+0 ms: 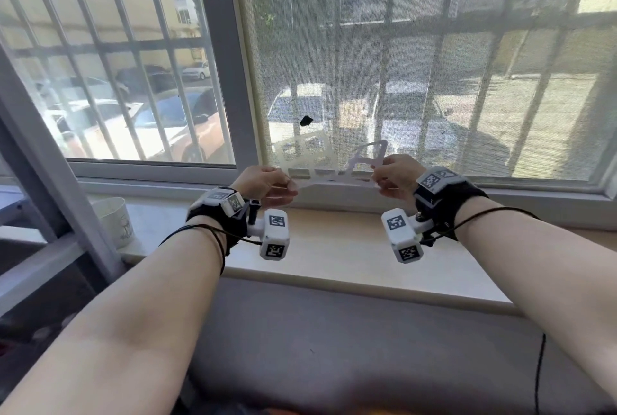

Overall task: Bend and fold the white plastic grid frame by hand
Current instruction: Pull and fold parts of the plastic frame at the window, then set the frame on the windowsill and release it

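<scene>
The white plastic grid frame [329, 165] is held in the air in front of the window, above the sill. It is bent: its left section stands up toward the glass and its right section folds up in a peak. My left hand [263, 182] pinches the frame's left end with fingers closed on it. My right hand [395, 175] grips the right end the same way. Both wrists wear black bands with white marker cubes.
A pale stone windowsill [334, 247] runs below the hands. A white paper cup [115, 221] stands at its left end. Behind the frame is a window screen [417, 64] with a small dark hole, and outer bars. A black cable [539, 374] hangs at lower right.
</scene>
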